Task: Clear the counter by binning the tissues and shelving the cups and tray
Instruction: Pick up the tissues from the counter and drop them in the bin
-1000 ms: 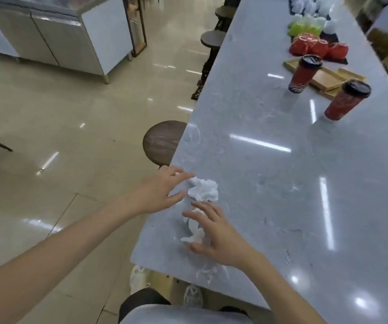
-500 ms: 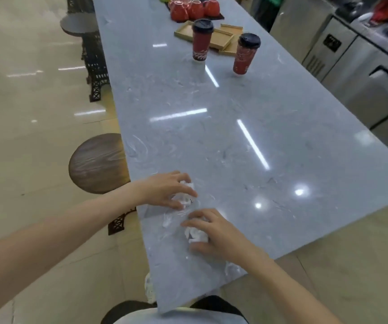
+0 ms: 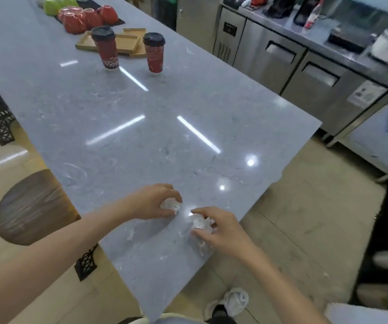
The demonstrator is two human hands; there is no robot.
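Observation:
On the near end of the grey stone counter [image 3: 155, 118], my left hand [image 3: 152, 202] is closed around a crumpled white tissue [image 3: 171, 205]. Just to its right, my right hand [image 3: 221, 229] grips a second crumpled tissue [image 3: 201, 222]. Both tissues still touch the counter top. Far down the counter stand two red paper cups with black lids, one on the left [image 3: 106, 48] and one on the right [image 3: 154, 52]. Behind them lie flat wooden trays [image 3: 125, 43].
Red upturned cups [image 3: 80, 18] and green ones [image 3: 52, 5] sit at the counter's far end. A round wooden stool [image 3: 31, 206] stands left of the counter. Steel under-counter fridges [image 3: 288, 61] line the right side, across a floor aisle.
Both hands have closed on the tissues and bunched them into balls. My view has swung right, bringing the steel fridges and the counter's right edge into sight.

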